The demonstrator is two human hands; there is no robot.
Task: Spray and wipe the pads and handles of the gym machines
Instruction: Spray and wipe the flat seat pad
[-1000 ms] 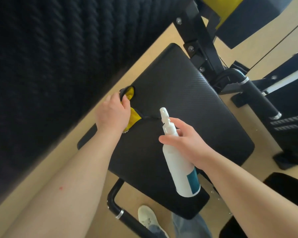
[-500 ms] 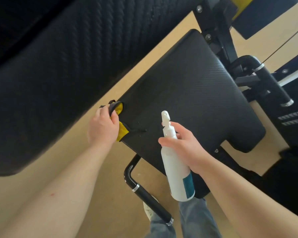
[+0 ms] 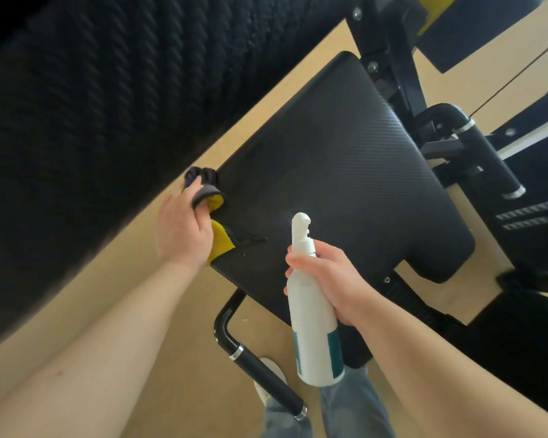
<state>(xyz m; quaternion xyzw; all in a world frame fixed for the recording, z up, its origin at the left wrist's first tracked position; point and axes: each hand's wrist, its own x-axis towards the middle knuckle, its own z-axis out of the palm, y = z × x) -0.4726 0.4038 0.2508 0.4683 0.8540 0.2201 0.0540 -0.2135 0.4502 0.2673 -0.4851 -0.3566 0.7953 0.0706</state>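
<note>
seat pad point(image 3: 345, 191) fills the middle of your view, a black textured cushion fixed to the machine's frame and slanting up to the right above the tan floor point(image 3: 171, 358). your left hand point(image 3: 181, 235) is at its left edge, fingers curled round a yellow and grey cloth point(image 3: 222, 245) that is bunched up and touching the pad's rim. your right hand point(image 3: 329, 279) hovers over the near part of the pad, fingers wrapped round the neck of the white spray bottle point(image 3: 314, 330), with the nozzle tipped toward the pad. whether a finger sits on the trigger cannot be told. the pad looks like vinyl over foam on a stiff base, so expect it to give a little under pressure but not shift. there is nothing on it to take hold of, so press and sweep instead. wet vinyl is likely slick, and the ribbed texture may trap liquid. the cloth is soft and limp, so it should cover more if spread under a flat palm than held as a wad. the bottle seems light and smooth, so the neck is the sure grip. the handle point(image 3: 257, 371) below the pad is a hard round bar, best wiped with the cloth wrapped around it.
</note>
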